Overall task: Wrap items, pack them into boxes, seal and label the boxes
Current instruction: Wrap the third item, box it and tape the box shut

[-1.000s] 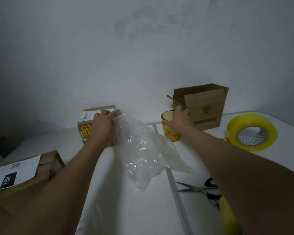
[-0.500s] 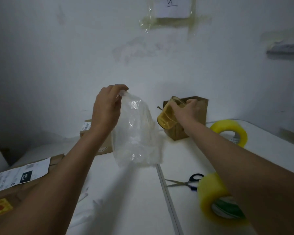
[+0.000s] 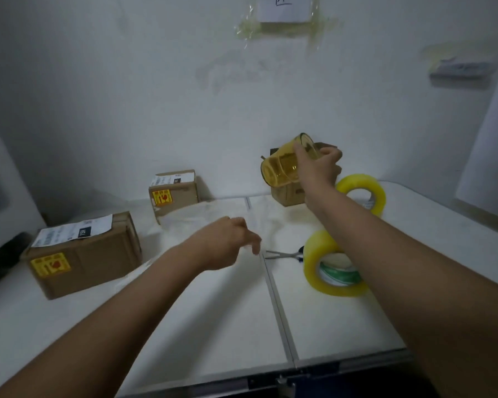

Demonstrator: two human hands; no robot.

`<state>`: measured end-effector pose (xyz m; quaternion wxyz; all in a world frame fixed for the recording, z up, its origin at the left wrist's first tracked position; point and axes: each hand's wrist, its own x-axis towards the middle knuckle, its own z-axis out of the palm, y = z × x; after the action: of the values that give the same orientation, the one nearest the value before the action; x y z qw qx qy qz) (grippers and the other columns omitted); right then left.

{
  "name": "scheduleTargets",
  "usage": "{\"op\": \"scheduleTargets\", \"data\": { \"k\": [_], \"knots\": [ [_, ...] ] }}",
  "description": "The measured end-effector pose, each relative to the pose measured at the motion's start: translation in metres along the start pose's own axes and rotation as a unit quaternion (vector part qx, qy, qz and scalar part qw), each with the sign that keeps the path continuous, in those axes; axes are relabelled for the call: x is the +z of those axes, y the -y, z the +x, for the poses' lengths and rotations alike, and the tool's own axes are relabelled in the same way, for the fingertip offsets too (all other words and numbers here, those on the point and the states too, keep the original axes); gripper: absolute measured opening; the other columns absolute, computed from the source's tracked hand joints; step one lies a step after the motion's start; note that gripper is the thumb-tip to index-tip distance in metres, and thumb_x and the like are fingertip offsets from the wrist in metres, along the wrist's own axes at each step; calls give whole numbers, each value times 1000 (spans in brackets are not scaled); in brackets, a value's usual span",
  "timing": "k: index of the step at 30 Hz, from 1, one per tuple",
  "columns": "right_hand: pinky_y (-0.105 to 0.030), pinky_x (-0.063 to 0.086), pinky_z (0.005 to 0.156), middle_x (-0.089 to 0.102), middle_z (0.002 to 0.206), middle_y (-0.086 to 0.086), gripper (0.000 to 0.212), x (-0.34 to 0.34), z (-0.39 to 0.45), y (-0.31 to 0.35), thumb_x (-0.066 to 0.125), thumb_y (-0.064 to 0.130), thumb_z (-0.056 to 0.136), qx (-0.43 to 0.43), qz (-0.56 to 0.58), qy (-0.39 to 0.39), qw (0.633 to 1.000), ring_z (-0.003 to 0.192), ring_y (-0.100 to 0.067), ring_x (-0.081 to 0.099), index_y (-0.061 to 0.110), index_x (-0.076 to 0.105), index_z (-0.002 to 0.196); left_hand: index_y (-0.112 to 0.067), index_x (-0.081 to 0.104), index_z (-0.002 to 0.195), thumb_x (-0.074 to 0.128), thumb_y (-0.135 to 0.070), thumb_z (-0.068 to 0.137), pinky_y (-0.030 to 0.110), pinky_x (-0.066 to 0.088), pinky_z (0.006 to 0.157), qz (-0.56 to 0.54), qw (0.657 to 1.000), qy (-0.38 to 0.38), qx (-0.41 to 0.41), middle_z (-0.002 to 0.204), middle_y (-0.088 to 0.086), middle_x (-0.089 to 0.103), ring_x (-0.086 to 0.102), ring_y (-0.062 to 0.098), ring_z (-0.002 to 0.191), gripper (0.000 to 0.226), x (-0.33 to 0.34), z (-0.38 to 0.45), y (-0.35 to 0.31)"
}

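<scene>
My right hand (image 3: 318, 168) grips a yellow see-through glass (image 3: 285, 165), tilted on its side in the air with its mouth toward the left. It hovers in front of a small open cardboard box (image 3: 288, 196) at the back of the white table (image 3: 213, 326). A clear plastic sheet (image 3: 202, 216) lies spread on the table, left of and below the glass. My left hand (image 3: 227, 242) rests low on the sheet's near edge, fingers curled and pinching the film; motion blur hides the exact grip.
Two sealed, labelled cardboard boxes stand at the left: a large one (image 3: 81, 254) and a small one (image 3: 173, 188) by the wall. Two yellow tape rolls (image 3: 360, 193) (image 3: 331, 262) and scissors (image 3: 285, 254) lie right of the table's middle seam.
My left hand has brought the plastic sheet down from the air onto the table. My right hand has lifted the glass higher and tipped it further onto its side.
</scene>
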<state>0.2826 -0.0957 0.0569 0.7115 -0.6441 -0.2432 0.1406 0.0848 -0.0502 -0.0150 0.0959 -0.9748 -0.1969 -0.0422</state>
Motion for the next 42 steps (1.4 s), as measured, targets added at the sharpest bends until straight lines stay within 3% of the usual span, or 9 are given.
{"op": "scheduleTargets", "data": {
  "k": [4,8,11,16,21,26,33,37,42],
  "knots": [
    [-39,51,81,36,112,-2,57,-8,-15,-5,68,49,82,11,11,14,1000,103,-25,50,19,38,120,-39,66,116,56,-30,96,35,41,106,-132,978,153,-53,137,-11,58,52,13,123,25,4,-4,-14],
    [-25,41,58,41,119,-5,58,-8,-22,-11,69,46,83,11,4,31,999,95,-19,48,17,39,124,-23,73,103,52,-43,98,29,55,82,-267,954,1,-139,96,-7,74,69,6,84,29,-15,-3,-11],
    [-30,48,65,43,126,-8,58,-3,-28,-23,71,45,80,31,0,60,998,92,-18,48,18,38,121,-13,69,113,57,-31,98,37,51,88,-87,968,-140,-189,109,4,72,63,22,102,26,-10,14,8],
    [-25,37,60,36,122,-6,57,3,-42,-45,71,38,83,46,-27,113,992,83,-10,44,18,37,124,-12,49,132,60,-56,88,36,43,91,98,943,116,-297,129,6,58,50,28,123,63,9,30,21],
    [-26,38,65,34,131,-8,60,10,-46,-58,73,41,80,60,-61,149,985,80,-6,43,21,38,125,-7,63,110,50,-8,93,30,45,70,134,931,83,-328,92,6,57,64,26,94,22,12,26,29],
    [-28,41,72,37,132,-8,61,20,-48,-60,70,46,82,91,-35,166,981,98,-21,49,22,37,127,-4,61,92,43,-16,99,24,43,48,-143,901,-26,-410,69,4,55,56,17,58,22,-2,31,46],
    [-26,42,66,33,133,-10,56,30,-49,-59,65,46,88,55,-20,116,992,81,-12,46,21,35,127,5,52,120,42,-16,102,43,60,80,-536,722,-229,-373,108,19,63,68,31,94,30,5,24,18],
    [-21,38,63,29,136,-10,58,29,-57,-67,72,39,84,23,-12,102,994,91,-17,49,21,36,127,-1,57,109,47,-24,102,39,60,83,-592,713,-95,-363,109,19,64,73,29,87,27,-2,9,8],
    [-24,37,74,35,130,-6,63,26,-62,-76,79,34,77,1,-33,117,993,104,-19,46,24,38,124,-7,74,99,31,-68,93,27,57,72,-406,853,199,-260,88,5,75,69,16,67,76,-52,-8,10]
  ]
}}
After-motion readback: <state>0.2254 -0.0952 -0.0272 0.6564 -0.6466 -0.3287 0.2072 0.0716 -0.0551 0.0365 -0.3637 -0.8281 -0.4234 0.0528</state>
